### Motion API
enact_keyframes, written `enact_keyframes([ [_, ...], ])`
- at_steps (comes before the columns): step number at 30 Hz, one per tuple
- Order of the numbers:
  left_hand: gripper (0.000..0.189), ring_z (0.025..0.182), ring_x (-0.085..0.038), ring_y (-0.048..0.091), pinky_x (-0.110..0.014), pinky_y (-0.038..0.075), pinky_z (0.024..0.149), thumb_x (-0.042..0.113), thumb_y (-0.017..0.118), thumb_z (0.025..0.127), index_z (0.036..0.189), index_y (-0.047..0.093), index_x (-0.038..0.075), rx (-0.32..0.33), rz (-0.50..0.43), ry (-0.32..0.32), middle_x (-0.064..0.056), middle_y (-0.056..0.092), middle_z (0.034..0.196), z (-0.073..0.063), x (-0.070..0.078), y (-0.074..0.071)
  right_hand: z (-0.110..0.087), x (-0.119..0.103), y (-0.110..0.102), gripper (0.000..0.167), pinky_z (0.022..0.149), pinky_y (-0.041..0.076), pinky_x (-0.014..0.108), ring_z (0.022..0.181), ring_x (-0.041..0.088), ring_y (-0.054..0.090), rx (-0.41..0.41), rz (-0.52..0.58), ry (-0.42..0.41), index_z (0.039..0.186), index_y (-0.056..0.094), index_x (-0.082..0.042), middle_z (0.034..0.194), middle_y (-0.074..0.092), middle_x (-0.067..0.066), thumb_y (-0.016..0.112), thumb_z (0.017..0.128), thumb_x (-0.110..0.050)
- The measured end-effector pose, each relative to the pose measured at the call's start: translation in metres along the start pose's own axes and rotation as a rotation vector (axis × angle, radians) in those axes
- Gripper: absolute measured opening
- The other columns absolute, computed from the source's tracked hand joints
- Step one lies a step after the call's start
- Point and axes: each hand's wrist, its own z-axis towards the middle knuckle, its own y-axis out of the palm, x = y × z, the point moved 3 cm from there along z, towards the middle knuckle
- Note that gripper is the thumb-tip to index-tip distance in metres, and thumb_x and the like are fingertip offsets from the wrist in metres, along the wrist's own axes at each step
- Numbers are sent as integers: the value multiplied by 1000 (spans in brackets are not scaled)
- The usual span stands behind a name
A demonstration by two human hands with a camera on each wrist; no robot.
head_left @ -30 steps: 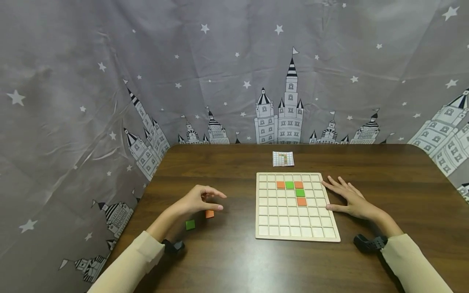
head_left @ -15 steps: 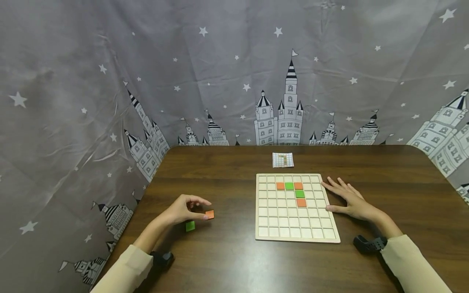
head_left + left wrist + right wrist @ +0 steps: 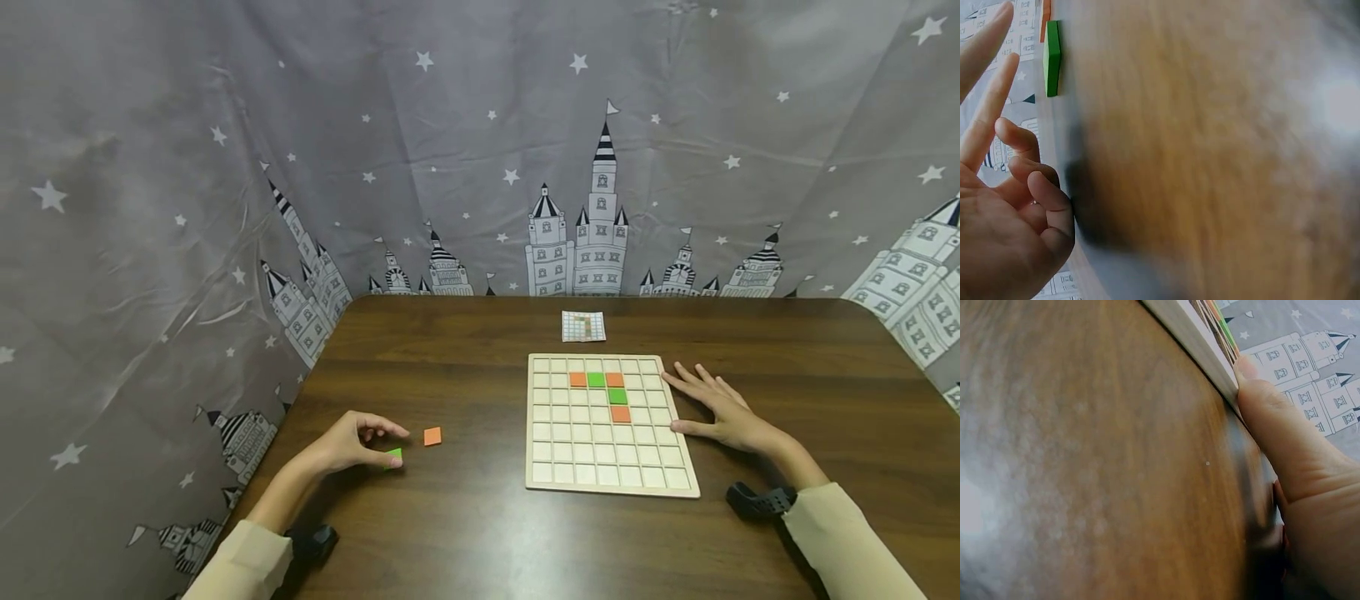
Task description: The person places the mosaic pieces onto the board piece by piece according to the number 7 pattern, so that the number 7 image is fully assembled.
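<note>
On the left of the table, my left hand (image 3: 348, 442) hovers around a small green square tile (image 3: 397, 453), its thumb and index finger apart. In the left wrist view the green tile (image 3: 1052, 59) lies beyond the straight fingertips, with a gap to them; the other fingers are bent and hold nothing. An orange tile (image 3: 432, 437) lies just right of that hand. My right hand (image 3: 716, 412) is spread at the right edge of a pale gridded board (image 3: 561, 452). Its thumb (image 3: 1266, 412) touches the board's edge (image 3: 1200, 353) in the right wrist view.
Orange and green tiles (image 3: 617, 397) sit in several upper cells of the board, forming a bent line. Behind the board lies a small printed pattern card (image 3: 583, 327). A grey castle-print curtain (image 3: 450, 125) hangs behind the brown table (image 3: 480, 533).
My left hand has moved left and back from above the orange tile to the green tile. The orange tile stays on the table. My right hand keeps its place at the board.
</note>
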Motion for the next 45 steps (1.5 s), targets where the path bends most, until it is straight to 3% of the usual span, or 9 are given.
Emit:
enact_keyframes([
  [4, 37, 68, -20, 36, -24, 34, 64, 6, 87, 75, 108, 74, -3, 6, 12, 6, -12, 65, 92, -5, -4, -2, 0, 1, 2, 78, 110, -2, 69, 142, 58, 4, 9, 9, -6, 156, 35, -12, 158, 20, 31, 74, 90, -28],
  [9, 37, 69, -16, 36, -22, 34, 63, 5, 89, 72, 105, 75, -4, 18, 34, -18, -7, 60, 86, -8, -7, -4, 0, 1, 3, 77, 109, -2, 69, 142, 59, 4, 20, 9, -18, 155, 36, -11, 157, 21, 32, 74, 90, -27],
  [13, 36, 70, -16, 37, -23, 33, 64, 5, 90, 71, 103, 76, -3, 12, 69, 1, -5, 56, 83, -9, -8, -5, 0, 1, 2, 78, 110, -2, 68, 142, 58, 4, 21, 5, -13, 155, 36, -11, 157, 20, 32, 75, 90, -27],
  [23, 27, 73, -16, 41, -23, 36, 64, 17, 91, 73, 96, 79, 10, 25, 195, 34, -4, 56, 81, -13, -12, -6, -1, -1, 0, 79, 109, -2, 69, 143, 57, 4, 9, 2, -8, 157, 34, -15, 157, 21, 32, 74, 90, -27],
  [36, 26, 73, -15, 43, -25, 35, 64, 16, 86, 78, 100, 77, 6, -3, 196, 106, -3, 53, 79, -13, -13, -4, -1, 3, 3, 78, 110, -5, 67, 143, 57, 2, 12, 24, -5, 155, 35, -8, 158, 18, 32, 74, 90, -27],
  [45, 25, 75, -16, 44, -29, 38, 64, 16, 83, 82, 103, 76, 5, -11, 188, 91, -4, 53, 82, -12, -4, -4, -1, 3, 2, 78, 110, -5, 67, 143, 57, 2, 11, 31, -7, 155, 35, -8, 158, 18, 32, 74, 91, -27],
])
